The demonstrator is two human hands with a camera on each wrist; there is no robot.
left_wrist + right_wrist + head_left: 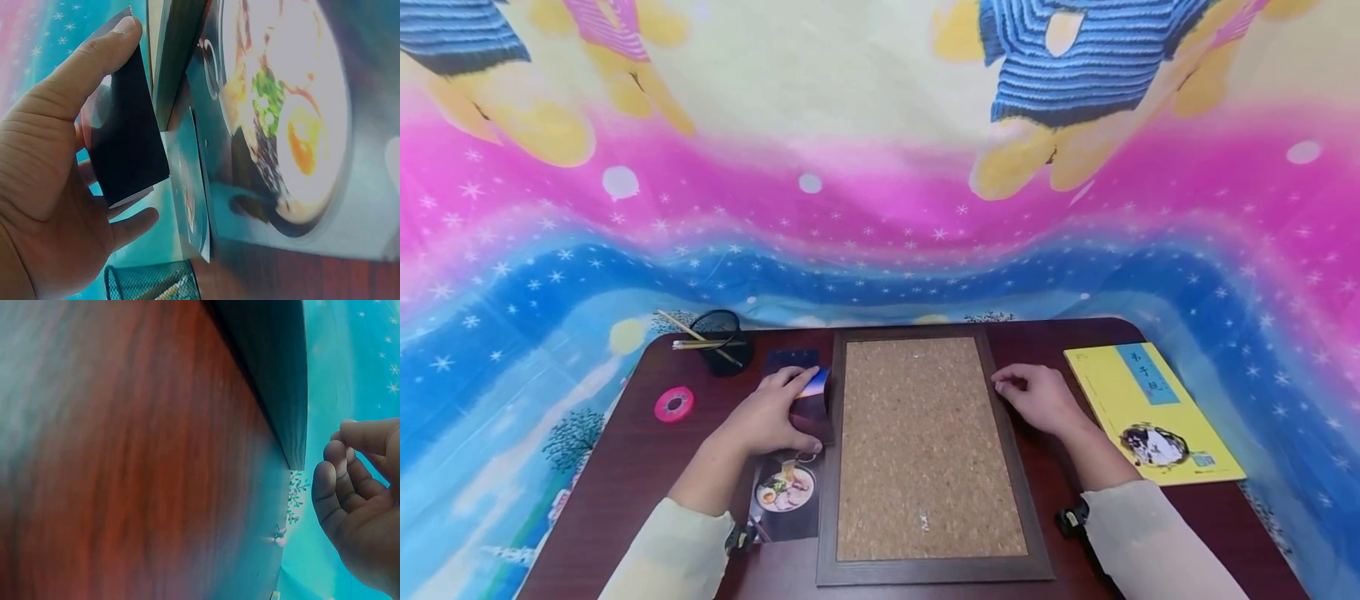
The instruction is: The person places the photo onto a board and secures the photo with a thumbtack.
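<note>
A cork board in a dark wooden frame lies in the middle of the table. On its left side my left hand holds a glossy photo card with a blue and orange picture. The left wrist view shows this bent, dark card between thumb and fingers. Under that hand lies a ramen picture; another dark picture lies farther back. My right hand is at the frame's right edge, its fingers loosely bent. Nothing shows between those fingers; whether they touch the frame is unclear.
A black mesh pen holder with pencils stands at the back left. In front of it lies a pink roll of tape. To the right is a yellow book. A printed curtain hangs behind the table.
</note>
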